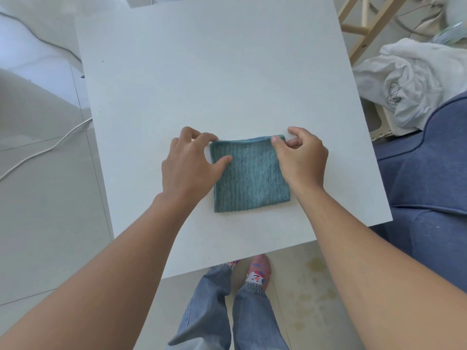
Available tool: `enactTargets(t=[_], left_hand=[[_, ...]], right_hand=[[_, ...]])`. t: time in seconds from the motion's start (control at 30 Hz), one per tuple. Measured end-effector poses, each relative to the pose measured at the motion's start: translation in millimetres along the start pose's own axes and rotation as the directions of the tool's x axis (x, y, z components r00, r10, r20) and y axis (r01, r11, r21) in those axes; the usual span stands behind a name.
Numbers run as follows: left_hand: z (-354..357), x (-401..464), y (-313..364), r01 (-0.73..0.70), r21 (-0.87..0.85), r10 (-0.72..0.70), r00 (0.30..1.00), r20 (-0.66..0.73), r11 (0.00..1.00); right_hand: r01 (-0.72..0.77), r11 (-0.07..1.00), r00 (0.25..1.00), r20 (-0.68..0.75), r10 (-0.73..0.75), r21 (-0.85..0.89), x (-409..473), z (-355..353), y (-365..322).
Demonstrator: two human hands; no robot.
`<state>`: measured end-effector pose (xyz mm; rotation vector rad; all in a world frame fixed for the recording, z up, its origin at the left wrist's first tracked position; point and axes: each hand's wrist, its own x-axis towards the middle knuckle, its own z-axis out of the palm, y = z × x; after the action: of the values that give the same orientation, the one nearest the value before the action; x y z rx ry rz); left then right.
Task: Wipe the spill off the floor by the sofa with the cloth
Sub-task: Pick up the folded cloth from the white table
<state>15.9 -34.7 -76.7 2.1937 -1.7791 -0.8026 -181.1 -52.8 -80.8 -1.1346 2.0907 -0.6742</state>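
Observation:
A folded teal ribbed cloth (pixel 251 176) lies flat on the white table (pixel 214 79). My left hand (pixel 188 168) pinches the cloth's far left corner, thumb on top of the fabric. My right hand (pixel 300 157) pinches the far right corner between thumb and forefinger. A yellowish spill (pixel 316 281) spreads in blotches over the tiled floor beside the blue sofa (pixel 427 178), just past the table's near edge and to the right of my feet.
A crumpled white garment (pixel 414 82) lies on a pale crate at the right, with a wooden frame (pixel 364 24) behind it. A white cable (pixel 45 150) runs over the floor at the left. My socked feet (pixel 257 271) stand under the table's near edge.

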Motion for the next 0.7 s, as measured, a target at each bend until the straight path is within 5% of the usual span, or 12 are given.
enactTargets(t=[0.17, 0.5, 0.7], left_hand=[[3, 4, 7, 0.007, -0.049, -0.003, 0.998, 0.066, 0.999], [6, -5, 60, -0.081, -0.488, 0.177, 0.972, 0.155, 0.869], [26, -15, 100, -0.228, -0.431, 0.385, 0.865, 0.321, 0.873]], right_hand=[[-0.022, 0.997, 0.997, 0.07, 0.028, -0.078, -7, -5, 3], [-0.018, 0.962, 0.992, -0.116, 0.051, 0.271, -30, -45, 25], [-0.073, 0.938, 0.997, 0.032, 0.066, 0.339, -44, -84, 78]])
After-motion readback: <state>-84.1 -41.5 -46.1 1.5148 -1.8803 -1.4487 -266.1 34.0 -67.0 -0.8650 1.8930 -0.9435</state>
